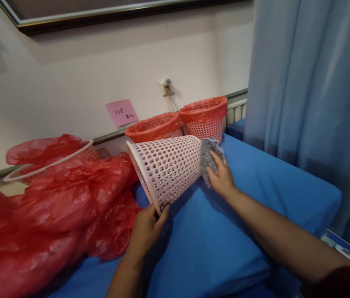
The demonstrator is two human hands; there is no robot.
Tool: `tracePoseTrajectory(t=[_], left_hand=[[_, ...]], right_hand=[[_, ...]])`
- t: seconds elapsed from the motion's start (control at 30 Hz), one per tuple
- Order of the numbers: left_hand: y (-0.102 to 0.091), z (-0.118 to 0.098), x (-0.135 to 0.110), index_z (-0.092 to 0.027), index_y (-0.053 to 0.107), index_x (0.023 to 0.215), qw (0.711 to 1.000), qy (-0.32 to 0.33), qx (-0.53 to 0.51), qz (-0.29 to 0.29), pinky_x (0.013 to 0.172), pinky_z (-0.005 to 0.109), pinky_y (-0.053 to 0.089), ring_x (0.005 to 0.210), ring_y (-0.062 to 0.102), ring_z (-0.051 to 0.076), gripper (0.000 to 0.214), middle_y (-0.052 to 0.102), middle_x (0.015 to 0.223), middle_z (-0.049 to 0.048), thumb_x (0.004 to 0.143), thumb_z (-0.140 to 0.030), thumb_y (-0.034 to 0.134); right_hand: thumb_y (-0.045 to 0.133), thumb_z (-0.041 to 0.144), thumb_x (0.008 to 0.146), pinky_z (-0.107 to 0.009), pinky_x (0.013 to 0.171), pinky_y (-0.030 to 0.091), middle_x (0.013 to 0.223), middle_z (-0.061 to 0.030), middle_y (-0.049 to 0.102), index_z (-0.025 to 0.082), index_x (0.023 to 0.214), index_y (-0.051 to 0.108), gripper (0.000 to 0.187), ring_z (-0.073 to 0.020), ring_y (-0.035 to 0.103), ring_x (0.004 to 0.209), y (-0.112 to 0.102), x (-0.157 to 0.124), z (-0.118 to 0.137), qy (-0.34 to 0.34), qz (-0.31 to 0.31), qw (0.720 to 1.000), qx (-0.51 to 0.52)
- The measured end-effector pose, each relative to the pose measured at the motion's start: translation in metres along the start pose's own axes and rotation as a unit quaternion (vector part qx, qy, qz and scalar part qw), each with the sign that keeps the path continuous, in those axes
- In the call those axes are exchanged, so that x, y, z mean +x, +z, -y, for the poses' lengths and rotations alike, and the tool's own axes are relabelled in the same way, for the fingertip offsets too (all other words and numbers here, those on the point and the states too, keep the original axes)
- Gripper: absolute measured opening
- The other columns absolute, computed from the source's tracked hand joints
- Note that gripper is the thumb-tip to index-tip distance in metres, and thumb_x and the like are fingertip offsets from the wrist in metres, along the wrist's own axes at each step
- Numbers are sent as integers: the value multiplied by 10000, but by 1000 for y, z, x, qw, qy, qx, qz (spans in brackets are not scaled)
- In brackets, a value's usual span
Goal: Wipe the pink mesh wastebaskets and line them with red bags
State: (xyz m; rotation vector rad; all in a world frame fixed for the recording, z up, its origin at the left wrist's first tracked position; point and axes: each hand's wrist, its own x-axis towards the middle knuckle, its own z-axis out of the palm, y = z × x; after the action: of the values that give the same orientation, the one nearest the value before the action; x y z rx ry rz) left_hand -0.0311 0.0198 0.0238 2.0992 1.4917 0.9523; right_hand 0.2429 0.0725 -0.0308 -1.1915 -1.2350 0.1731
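Observation:
A pale pink perforated plastic basket (169,167) lies tipped on its side on a blue bed sheet (255,190), its open mouth facing left. My left hand (147,229) grips the lower rim of the basket's mouth, fingers closed on it. My right hand (221,176) presses a grey cloth (207,159) against the basket's bottom end, fingers curled over the cloth.
Two baskets lined with red bags (154,126) (206,111) stand against the wall behind. A heap of red plastic bags (47,198) and basket rims fills the left. A pink note (121,112) is stuck on the wall. A blue curtain (311,91) hangs at the right.

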Motion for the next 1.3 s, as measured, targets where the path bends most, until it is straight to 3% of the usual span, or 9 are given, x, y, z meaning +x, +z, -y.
tracePoseTrajectory(t=[0.13,0.23,0.43,0.57,0.7,0.9,1.07,1.17,1.3], left_hand=[[-6,1,-1,-165,782,842,997,13,-79,-12,626,300,591,665,713,219,260,782,760,59,803,-411,710],[-8,1,-2,-173,761,716,993,38,-108,-19,606,284,595,635,700,209,207,766,688,45,725,-379,781],[-2,-4,-1,-158,797,1008,990,4,-125,-57,725,324,629,789,761,229,296,820,943,85,822,-375,718],[2,-5,-1,-151,794,1040,993,-3,-107,-57,738,345,634,817,771,249,342,821,976,106,814,-399,726],[3,-3,-1,-147,791,1045,992,-5,-103,-67,713,334,632,798,769,246,354,822,968,99,819,-410,719],[-2,-5,-2,-159,794,870,988,24,-132,-81,659,307,629,703,743,225,280,805,803,52,720,-396,803],[1,-9,-1,-155,792,998,985,-33,-137,-99,758,351,643,844,774,256,350,820,953,95,786,-432,756],[4,-9,-1,-156,785,1054,987,-32,-127,-91,803,372,640,891,776,269,393,818,999,103,788,-443,757],[6,-5,-2,-156,786,1035,992,-25,-103,-70,744,348,634,828,772,256,367,819,968,97,797,-433,750]], right_hand=[[547,114,909,-462,1066,531,1467,-120,525,247,1339,603,454,-266,559,1307,3,-43,51,-343,113,932,28],[568,136,920,-400,952,585,1399,-96,581,233,1155,673,275,-235,623,1152,8,-60,70,-428,164,887,45],[520,97,900,-526,1090,514,1421,-129,538,259,1373,584,504,-288,554,1315,3,-24,30,-206,29,978,-10],[525,152,893,-561,1111,494,1378,-152,554,220,1422,552,533,-303,586,1280,-1,1,3,-30,-64,997,-43],[515,124,900,-536,1126,483,1440,-148,511,235,1452,513,563,-291,538,1337,4,-21,23,-163,29,986,-30],[532,118,907,-417,986,577,1400,-117,555,238,1292,612,411,-238,610,1173,14,-67,70,-395,184,898,52],[498,114,893,-512,1089,513,1382,-142,566,222,1354,598,484,-278,572,1286,8,-27,30,-161,41,986,4],[525,176,873,-574,1112,480,1334,-172,587,173,1391,579,521,-318,598,1257,3,1,1,34,-61,997,-18],[541,185,886,-577,1137,456,1391,-180,552,189,1449,524,563,-321,562,1316,4,-9,9,-25,-3,1000,-11]])
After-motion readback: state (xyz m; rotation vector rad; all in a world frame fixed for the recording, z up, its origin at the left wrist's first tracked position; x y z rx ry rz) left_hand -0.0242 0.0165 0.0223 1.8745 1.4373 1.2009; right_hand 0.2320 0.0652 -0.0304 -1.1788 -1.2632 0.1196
